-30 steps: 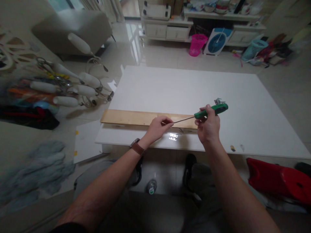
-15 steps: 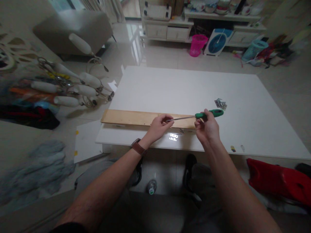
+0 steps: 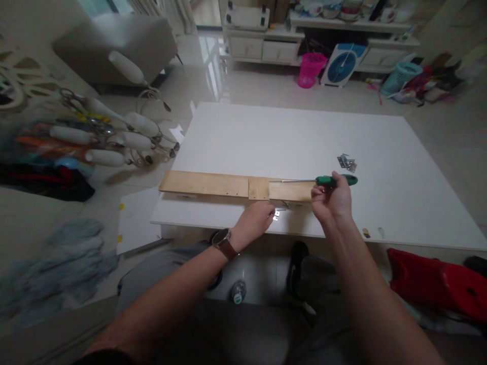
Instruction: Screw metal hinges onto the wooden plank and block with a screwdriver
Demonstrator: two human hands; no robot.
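Observation:
My right hand (image 3: 334, 198) is closed around the green handle of a screwdriver (image 3: 323, 180). Its metal shaft points left, over the wooden board (image 3: 205, 184). A short wooden piece (image 3: 258, 188) lies across that board, close to the screwdriver's tip. Just in front of the board, my left hand (image 3: 254, 221) is curled with its fingertips pinched at a small metal hinge (image 3: 277, 216). The hand covers part of the hinge, which looks still low on the white tabletop (image 3: 266, 137). Some screws (image 3: 285, 205) lie right beside it.
More hinges (image 3: 347, 162) are piled on the tabletop at the right. Two small bits (image 3: 366, 232) lie by its front edge. Below are a red plastic object (image 3: 433, 284) and a bottle (image 3: 238, 292) on the floor. A lamp with white shades (image 3: 108, 157) stands left.
My left hand has left the screwdriver's tip and come down to the hinge. The screwdriver has shifted slightly right in my right hand, uncovering the short wooden piece.

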